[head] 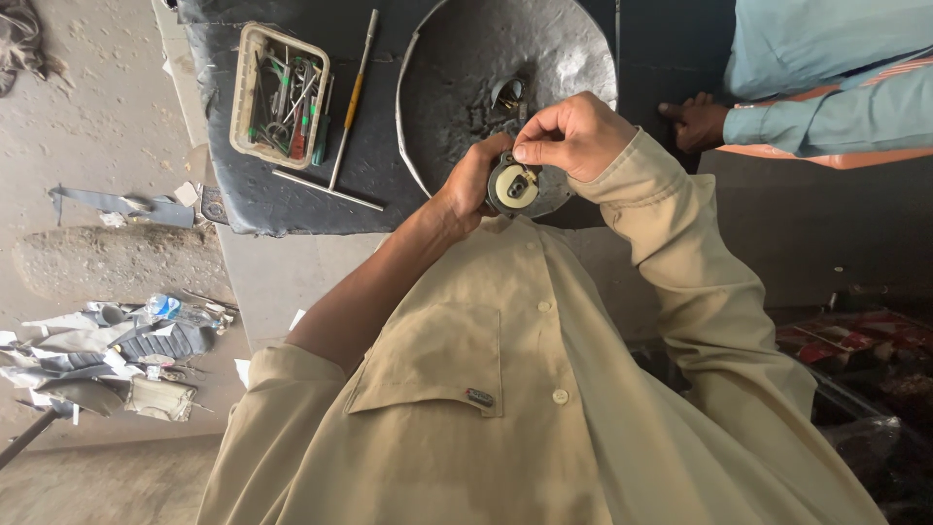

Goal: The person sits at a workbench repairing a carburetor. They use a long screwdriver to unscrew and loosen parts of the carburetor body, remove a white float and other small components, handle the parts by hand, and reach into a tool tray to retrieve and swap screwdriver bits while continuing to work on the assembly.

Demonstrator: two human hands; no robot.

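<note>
Head view: left hand cups a small round part close at chest, steadying it; right hand pinches its top edge with fingertips. Far left, tool tray on dark bench; a co-worker's hand rests far right.

Dusty concrete floor, scattered litter, dark padded worktop, flat daylight.

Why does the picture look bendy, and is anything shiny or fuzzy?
Head view: wide lens curves the table edge; soft daylight, faint shadows; dull glare on the metal dish; the round part between left hand and right hand stays sharp.
</note>
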